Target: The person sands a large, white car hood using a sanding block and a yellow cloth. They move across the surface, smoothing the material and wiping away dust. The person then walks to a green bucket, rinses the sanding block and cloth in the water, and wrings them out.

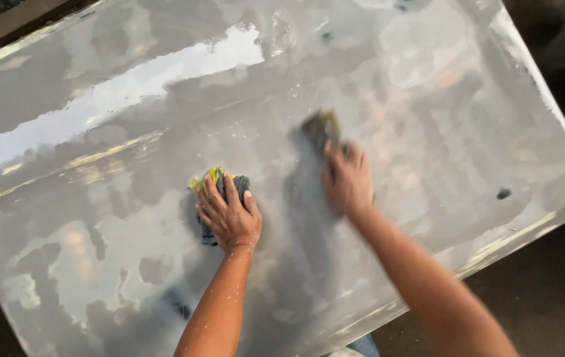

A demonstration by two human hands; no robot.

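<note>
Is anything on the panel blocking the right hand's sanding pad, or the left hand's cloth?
Nothing visible does. The right hand presses the sanding pad and the left hand the cloth, both flat on the wet grey panel.

Past the panel's right edge I see dark floor (547, 311); a small dark spot (503, 194) sits near that edge.

Right hand (347, 178) and its dark pad (319, 127) motion-blurred; cloth (219, 188) mostly hidden under left hand (231, 217); grey panel (428, 79) cut off beyond cloth.
</note>
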